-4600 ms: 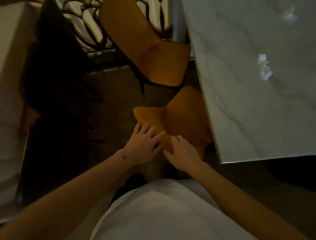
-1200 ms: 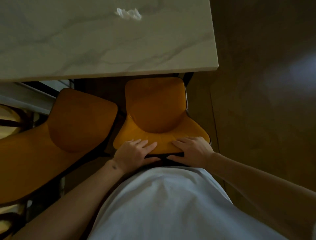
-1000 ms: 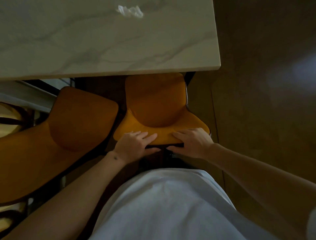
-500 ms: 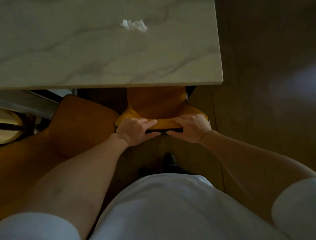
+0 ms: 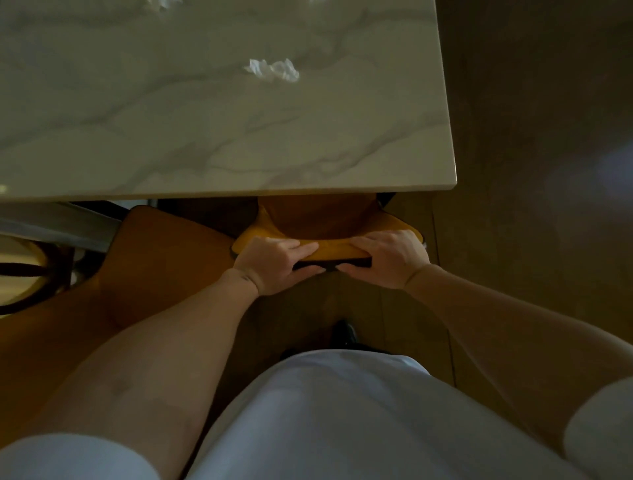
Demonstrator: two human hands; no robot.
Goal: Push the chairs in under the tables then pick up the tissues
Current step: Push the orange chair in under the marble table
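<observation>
Dim room, brown floor (image 5: 534, 240), marble table (image 5: 212, 144) filling the upper part of the head view; all places below taken from that table.

Left hand (image 5: 274, 265) grips the top edge of the backrest of the orange chair (image 5: 329, 253); fingers lie over the upper face pointing toward the other hand, thumb curls under the dark rear edge. Right hand (image 5: 390, 258) holds the same backrest edge just beside it, fingers over the top, thumb tucked beneath; the two hands nearly meet at the middle of the backrest; both arms reach forward, bare below short white sleeves.

The held chair stands at the table's near edge, close to its near right corner; its seat is mostly hidden beneath the tabletop; only the backrest and a strip of seat show.

A second orange chair (image 5: 154, 260) stands to the left of the first, angled, out from the table; only its far corner comes close to the near edge.

Crumpled white tissue (image 5: 272, 70) lies on the tabletop, well in from the near edge, right of centre; further white scraps (image 5: 164, 2) at the table's far edge, cut off by the frame, too partial to identify.

A dark shoe (image 5: 342, 334) shows on the floor below the hands; a white shirt (image 5: 342, 418) fills the bottom.
</observation>
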